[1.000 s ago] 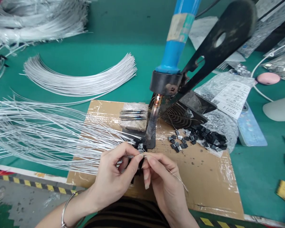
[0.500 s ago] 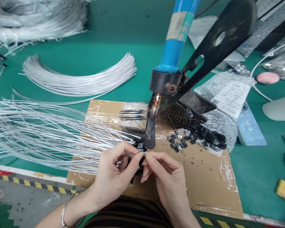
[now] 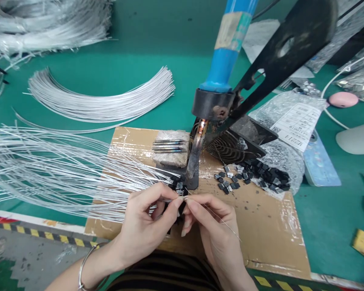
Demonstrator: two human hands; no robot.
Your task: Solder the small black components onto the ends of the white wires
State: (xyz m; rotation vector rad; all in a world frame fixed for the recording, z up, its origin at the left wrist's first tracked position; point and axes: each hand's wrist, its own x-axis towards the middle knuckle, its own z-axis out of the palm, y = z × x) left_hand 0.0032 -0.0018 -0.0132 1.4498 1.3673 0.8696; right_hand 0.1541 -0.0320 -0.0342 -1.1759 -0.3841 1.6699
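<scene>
Your right hand (image 3: 216, 226) is pinching a thin wire (image 3: 230, 230), its long axis slanting from the fingertips down rightward over that hand, while your left hand (image 3: 148, 226), just beside, is pinching what looks like a white strand (image 3: 169, 199).

The site was an assembly workshop: a clamped soldering iron (image 3: 221, 66) stood beyond the hands (image 3: 148, 228), wires (image 3: 63, 173) lay leftward, black parts (image 3: 269, 174) rightward.
</scene>
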